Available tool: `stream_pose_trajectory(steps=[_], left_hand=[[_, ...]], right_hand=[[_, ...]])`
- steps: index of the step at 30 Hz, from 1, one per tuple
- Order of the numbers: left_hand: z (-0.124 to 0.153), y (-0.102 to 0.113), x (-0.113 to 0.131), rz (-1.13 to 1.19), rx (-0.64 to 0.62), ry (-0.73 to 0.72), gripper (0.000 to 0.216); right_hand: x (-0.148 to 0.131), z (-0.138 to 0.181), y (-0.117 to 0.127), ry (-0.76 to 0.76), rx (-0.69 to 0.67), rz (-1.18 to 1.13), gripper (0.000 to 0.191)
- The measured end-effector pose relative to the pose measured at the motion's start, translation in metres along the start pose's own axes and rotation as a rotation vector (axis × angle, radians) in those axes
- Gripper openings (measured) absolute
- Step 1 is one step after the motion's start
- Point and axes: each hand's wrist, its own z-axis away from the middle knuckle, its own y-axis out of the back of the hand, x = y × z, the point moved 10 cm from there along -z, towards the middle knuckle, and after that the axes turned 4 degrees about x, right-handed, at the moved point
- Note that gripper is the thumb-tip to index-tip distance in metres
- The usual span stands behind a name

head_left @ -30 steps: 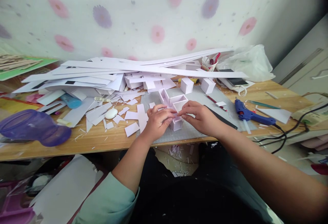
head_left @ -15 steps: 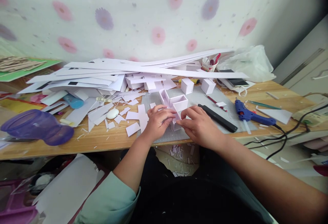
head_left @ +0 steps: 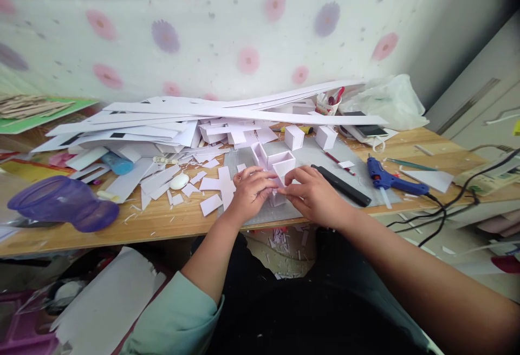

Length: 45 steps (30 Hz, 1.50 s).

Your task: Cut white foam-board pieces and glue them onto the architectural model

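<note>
A white foam-board structure (head_left: 283, 166) of joined, open-topped box sections stands on the grey cutting mat (head_left: 309, 153). Around its near left side curl the fingers of my left hand (head_left: 252, 192), pressed against the board. My right hand (head_left: 312, 194) pinches the near right part with thumb and fingertips. Both hands almost meet, and the fingers hide most of the near section between them. Two small white foam-board boxes, one on the left (head_left: 294, 137) and one on the right (head_left: 326, 137), stand behind the structure.
A black bar-shaped tool (head_left: 343, 186) and a red pencil (head_left: 339, 162) lie right of my hands. Farther right is a blue glue gun (head_left: 392, 179) with a black cord. White board strips (head_left: 227, 110) pile up behind; offcuts (head_left: 211, 204) and a purple container (head_left: 65, 203) lie left.
Both hands keep their hold on the structure, with the right fingers shifted only slightly. The whole view has turned a little to the right.
</note>
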Motion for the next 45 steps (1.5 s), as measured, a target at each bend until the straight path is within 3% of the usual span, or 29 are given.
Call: stream_pose_trajectory(steps=[3, 6, 14, 31, 45], left_hand=[[0.001, 0.004, 0.004, 0.007, 0.032, -0.044, 0.014], [0.002, 0.005, 0.010, 0.013, 0.038, -0.105, 0.016], [-0.001, 0.003, 0.014, 0.039, 0.018, -0.124, 0.018], [-0.002, 0.004, 0.021, -0.016, 0.027, -0.172, 0.017], [0.000, 0.000, 0.014, -0.039, 0.000, -0.104, 0.022]], right_hand=[[0.017, 0.009, 0.014, -0.085, 0.175, -0.251, 0.024], [0.040, 0.027, 0.018, -0.287, 0.337, -0.370, 0.022], [0.035, 0.042, -0.017, -0.444, 0.192, -0.346, 0.029], [0.042, 0.032, -0.029, -0.492, 0.208, -0.370, 0.029], [0.044, 0.030, -0.027, -0.511, 0.235, -0.295, 0.022]])
